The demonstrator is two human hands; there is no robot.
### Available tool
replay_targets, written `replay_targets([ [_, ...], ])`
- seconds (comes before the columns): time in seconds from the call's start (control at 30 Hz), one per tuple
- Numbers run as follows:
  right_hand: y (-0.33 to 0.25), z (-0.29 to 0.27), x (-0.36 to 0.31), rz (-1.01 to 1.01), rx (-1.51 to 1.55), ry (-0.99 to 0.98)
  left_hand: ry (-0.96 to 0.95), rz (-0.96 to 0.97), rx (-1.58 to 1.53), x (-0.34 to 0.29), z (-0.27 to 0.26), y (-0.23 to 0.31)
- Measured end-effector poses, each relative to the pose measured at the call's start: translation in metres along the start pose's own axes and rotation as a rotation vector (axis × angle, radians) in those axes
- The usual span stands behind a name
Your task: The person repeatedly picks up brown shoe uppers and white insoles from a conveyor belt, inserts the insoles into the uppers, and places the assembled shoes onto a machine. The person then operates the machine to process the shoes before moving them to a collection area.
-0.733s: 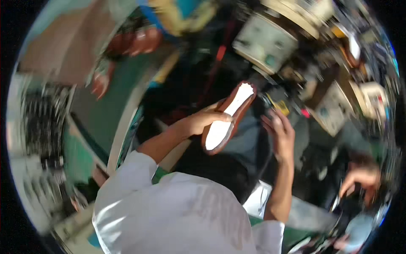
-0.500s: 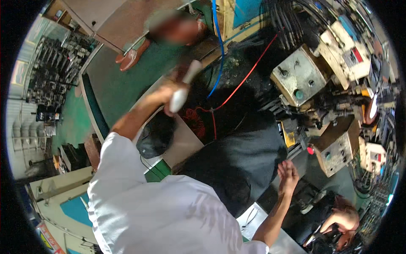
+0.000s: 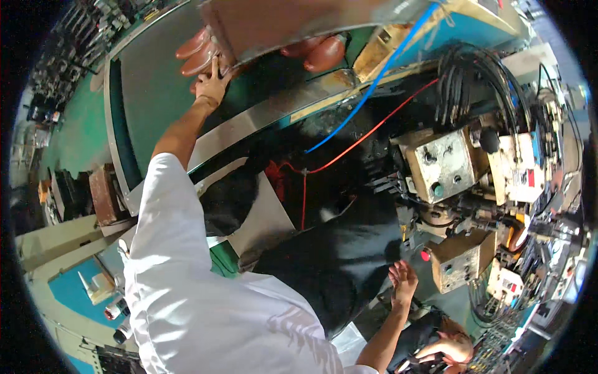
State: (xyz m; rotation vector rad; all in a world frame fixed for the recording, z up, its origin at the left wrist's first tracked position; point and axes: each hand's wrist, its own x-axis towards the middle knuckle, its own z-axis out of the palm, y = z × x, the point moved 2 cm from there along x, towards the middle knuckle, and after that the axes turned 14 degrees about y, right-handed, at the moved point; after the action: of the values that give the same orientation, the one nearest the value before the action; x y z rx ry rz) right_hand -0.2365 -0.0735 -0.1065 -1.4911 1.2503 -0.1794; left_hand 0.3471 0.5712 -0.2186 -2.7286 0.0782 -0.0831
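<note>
Curling its fingers loosely without closing, your right hand [image 3: 403,282] hangs near a control box [image 3: 456,267], lower right. A blue hose [image 3: 372,91] and red hose [image 3: 367,142] cross the upper middle. Upper left, your left hand [image 3: 212,87], fingers spread, meets glossy, reddish-brown shoes [image 3: 199,60] beside a brown panel [image 3: 280,28].

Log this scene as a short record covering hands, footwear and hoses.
Left hand: at glossy reddish-brown shoes on a flat green surface; grip unclear
Right hand: appears empty, loosely curled, left of a boxy off-white control unit with a red button
Footwear: other reddish-brown shoes, right of the left hand
Hoses: one bright blue hose, one thin orange-red hose
</note>
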Motion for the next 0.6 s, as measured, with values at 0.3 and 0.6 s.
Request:
replay_targets([
  [0.3,-0.013,-0.016,-0.01,0.054,-0.109,-0.006,-0.106,-0.055,-0.106,0.06,0.004,-0.01],
  [0.6,0.111,-0.124,-0.031,0.419,0.011,0.165,-0.001,-0.267,-0.158,0.067,-0.013,-0.038],
])
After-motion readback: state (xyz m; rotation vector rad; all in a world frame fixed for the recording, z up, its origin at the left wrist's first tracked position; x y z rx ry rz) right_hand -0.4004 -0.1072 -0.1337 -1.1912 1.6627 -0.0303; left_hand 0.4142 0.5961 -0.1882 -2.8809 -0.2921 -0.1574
